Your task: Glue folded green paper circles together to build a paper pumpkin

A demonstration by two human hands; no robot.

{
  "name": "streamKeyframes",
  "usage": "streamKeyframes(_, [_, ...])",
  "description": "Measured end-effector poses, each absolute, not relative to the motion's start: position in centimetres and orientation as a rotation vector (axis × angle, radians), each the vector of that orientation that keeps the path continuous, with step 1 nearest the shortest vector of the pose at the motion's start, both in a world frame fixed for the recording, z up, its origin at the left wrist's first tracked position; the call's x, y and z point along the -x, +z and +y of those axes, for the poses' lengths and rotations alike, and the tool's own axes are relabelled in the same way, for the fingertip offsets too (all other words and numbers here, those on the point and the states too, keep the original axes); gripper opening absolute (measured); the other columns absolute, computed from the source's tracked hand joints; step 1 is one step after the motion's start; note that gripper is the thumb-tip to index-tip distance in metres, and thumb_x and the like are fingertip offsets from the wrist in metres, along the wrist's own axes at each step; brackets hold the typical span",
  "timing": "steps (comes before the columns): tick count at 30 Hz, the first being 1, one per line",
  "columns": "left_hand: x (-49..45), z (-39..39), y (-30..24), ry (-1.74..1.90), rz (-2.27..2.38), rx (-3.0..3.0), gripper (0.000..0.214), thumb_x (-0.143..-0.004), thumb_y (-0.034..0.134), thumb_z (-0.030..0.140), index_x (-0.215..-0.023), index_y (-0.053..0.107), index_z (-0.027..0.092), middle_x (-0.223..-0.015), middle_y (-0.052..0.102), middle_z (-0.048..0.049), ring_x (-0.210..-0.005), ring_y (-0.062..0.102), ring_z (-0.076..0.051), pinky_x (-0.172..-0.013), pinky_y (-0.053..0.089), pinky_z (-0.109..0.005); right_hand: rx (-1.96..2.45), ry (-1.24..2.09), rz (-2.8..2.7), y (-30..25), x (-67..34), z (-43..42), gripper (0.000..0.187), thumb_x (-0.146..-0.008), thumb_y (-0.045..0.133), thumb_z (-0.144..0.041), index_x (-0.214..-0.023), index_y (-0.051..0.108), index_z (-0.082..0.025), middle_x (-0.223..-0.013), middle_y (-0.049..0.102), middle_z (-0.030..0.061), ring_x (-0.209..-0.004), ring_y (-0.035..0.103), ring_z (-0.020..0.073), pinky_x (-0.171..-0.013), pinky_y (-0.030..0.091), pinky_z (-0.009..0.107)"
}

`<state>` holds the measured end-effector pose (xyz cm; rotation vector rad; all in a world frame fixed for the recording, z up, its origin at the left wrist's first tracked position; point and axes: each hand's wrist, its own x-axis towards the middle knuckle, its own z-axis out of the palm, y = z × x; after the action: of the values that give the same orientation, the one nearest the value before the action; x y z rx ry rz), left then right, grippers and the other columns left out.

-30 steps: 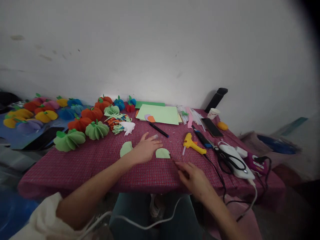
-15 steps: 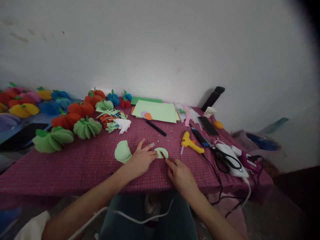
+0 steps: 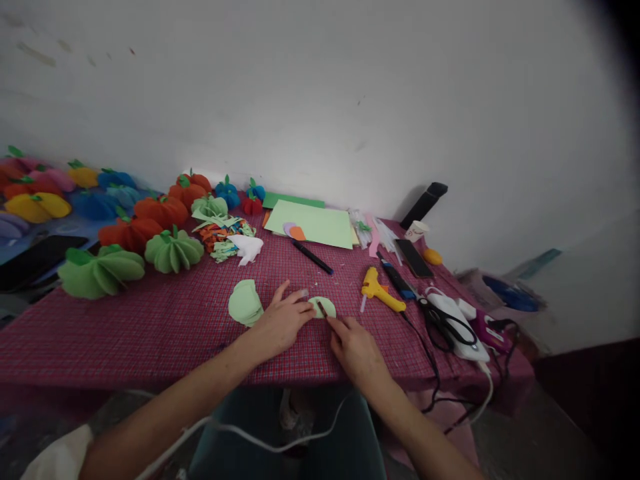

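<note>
A small light green rounded piece (image 3: 329, 306), paper or felt, lies flat on the checked cloth in front of me. My left hand (image 3: 281, 323) rests with fingers stretched and spread, its fingertips on the piece's left edge. Pinched in my right hand (image 3: 359, 351) is a thin dark stick-like tool (image 3: 322, 309), its tip lying across the piece; its exact kind is too small to tell. Left of my left hand sits a pile of similar light green pieces (image 3: 244, 304), partly behind that hand.
Finished paper pumpkins (image 3: 174, 251) crowd the left side. Behind are green sheets (image 3: 315, 222), a black pen (image 3: 313, 257) and coloured scraps (image 3: 225, 237). At right lie a yellow glue gun (image 3: 383, 291), a utility knife (image 3: 397, 277), black scissors (image 3: 445, 325) and a white power strip (image 3: 463, 333) with cords.
My right hand and the dark tool have shifted slightly left and up over the green piece. My left hand stays almost in place. The camera view has turned a little.
</note>
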<state>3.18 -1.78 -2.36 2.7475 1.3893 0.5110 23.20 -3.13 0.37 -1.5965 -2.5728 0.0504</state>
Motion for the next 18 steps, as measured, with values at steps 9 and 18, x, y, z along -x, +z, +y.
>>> streamKeyframes(9, [-2.8,-1.8,-1.0,0.781,1.475,-2.608,0.047,-0.078,0.042,0.007,-0.119,0.055,0.025,-0.115,0.064,-0.0013,-0.124,0.039,-0.019,-0.109,0.010,-0.048,1.670,0.071,-2.482,1.2,-24.1,-2.9,0.035,-0.087,0.044,-0.016,-0.118,0.058,-0.019,-0.095,0.064,0.0083,-0.079,0.064,0.0175,-0.069,0.049,0.026])
streamKeyframes(18, [-1.3,-1.6,-0.5,1.076,1.760,-2.393,0.044,-0.075,0.043,0.007,-0.109,0.062,0.027,-0.119,0.061,-0.0009,-0.121,0.040,-0.021,-0.102,0.024,-0.046,1.600,-0.063,-2.589,0.0,-20.8,-3.0,0.039,-0.084,0.046,-0.013,-0.122,0.056,-0.019,-0.092,0.064,0.0087,-0.074,0.062,0.0171,-0.063,0.048,0.024])
